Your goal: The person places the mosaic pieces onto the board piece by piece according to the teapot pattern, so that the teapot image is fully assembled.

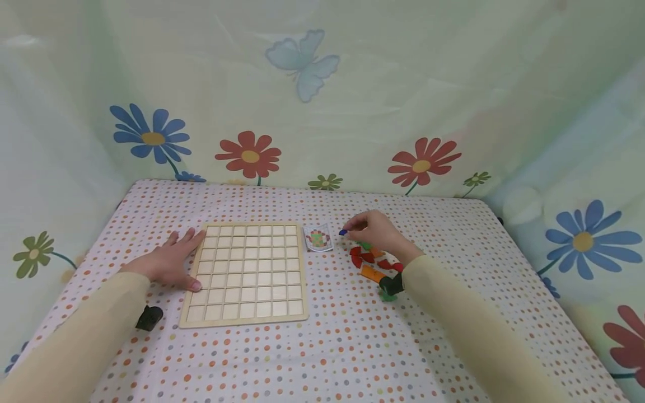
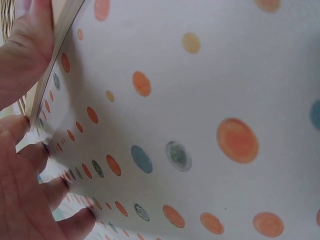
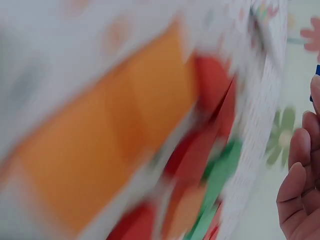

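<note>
A light wooden grid board (image 1: 250, 274) lies flat on the dotted tablecloth, its square cells bare. My left hand (image 1: 168, 260) rests spread at the board's left edge, the thumb on the frame; the left wrist view shows the thumb (image 2: 27, 50) against the wooden rim and the fingers on the cloth. In my right hand (image 1: 375, 229), a small dark blue piece (image 1: 343, 232) is pinched between thumb and fingertips, above the table right of a small printed picture card (image 1: 318, 238). Only a sliver of that blue piece shows in the right wrist view.
Under and beside my right wrist lie several red pieces (image 1: 355, 256), orange pieces (image 1: 372, 273) and green pieces (image 1: 388, 296). A flowered curtain (image 1: 363, 112) stands behind the table and along both sides. The dotted cloth (image 1: 242, 364) covers the table.
</note>
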{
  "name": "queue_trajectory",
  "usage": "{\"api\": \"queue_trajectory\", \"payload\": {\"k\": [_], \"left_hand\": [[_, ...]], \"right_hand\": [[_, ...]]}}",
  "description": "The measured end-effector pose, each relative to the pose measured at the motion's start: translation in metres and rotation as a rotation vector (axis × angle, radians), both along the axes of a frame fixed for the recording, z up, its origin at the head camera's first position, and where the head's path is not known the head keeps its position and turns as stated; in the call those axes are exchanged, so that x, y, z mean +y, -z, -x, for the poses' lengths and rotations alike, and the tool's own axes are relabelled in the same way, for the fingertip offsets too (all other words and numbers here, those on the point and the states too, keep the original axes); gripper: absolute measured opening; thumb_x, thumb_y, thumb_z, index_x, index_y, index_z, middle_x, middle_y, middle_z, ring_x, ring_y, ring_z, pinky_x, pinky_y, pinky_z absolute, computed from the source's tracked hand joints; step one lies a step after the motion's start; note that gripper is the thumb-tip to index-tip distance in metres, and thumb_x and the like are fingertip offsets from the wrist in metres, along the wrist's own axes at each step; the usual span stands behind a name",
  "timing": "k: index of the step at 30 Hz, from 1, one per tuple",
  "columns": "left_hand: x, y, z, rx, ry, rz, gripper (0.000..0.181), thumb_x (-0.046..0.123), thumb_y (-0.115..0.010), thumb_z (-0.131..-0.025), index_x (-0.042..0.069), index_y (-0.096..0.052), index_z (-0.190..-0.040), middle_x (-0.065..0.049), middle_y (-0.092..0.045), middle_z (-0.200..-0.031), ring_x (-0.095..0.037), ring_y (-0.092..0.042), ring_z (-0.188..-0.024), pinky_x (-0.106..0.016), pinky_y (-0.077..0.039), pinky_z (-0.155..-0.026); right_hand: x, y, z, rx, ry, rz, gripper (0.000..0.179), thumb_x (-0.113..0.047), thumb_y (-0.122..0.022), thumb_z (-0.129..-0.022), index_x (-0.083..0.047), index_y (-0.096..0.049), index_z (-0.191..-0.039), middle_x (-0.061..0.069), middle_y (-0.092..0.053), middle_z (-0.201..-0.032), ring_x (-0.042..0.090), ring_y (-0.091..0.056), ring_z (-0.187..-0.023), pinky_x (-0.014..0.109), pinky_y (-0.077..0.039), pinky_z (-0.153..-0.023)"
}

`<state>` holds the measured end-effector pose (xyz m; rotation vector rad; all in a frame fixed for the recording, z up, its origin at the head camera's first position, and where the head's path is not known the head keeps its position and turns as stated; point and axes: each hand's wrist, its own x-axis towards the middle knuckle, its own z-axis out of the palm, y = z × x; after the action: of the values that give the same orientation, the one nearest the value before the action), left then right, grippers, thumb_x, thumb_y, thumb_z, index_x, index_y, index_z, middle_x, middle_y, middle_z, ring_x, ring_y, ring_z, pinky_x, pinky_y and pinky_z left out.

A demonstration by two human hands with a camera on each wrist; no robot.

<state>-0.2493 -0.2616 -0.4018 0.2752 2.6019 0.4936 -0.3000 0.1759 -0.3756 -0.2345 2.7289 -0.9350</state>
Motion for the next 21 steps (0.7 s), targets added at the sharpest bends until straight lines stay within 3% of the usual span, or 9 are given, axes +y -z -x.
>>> {"api": "queue_trajectory", "payload": {"k": [12, 21], "left_hand": [[0.0, 0.0, 0.001, 0.009, 0.004, -0.006, 0.124, 0.033, -0.09, -0.076, 0.0, -0.008, -0.163, -0.032, 0.002, -0.167, -0.062, 0.008, -0.15, -0.08, -0.007, -0.116], [0.003, -0.003, -0.002, 0.01, -0.004, 0.002, 0.124, 0.03, -0.091, -0.075, -0.001, -0.009, -0.163, -0.031, 0.0, -0.167, -0.061, 0.006, -0.15, -0.079, -0.008, -0.117]], "right_hand": [[-0.092, 0.004, 0.025, 0.015, -0.153, 0.063, 0.014, -0.014, -0.075, -0.093, -0.006, -0.078, -0.104, 0.008, -0.077, -0.103, 0.013, -0.065, -0.082, 0.022, -0.051, -0.07], [-0.138, 0.016, 0.036, 0.012, -0.172, 0.043, 0.013, -0.014, -0.079, -0.09, -0.006, -0.079, -0.101, 0.007, -0.077, -0.099, 0.013, -0.064, -0.083, 0.023, -0.052, -0.074]]}}
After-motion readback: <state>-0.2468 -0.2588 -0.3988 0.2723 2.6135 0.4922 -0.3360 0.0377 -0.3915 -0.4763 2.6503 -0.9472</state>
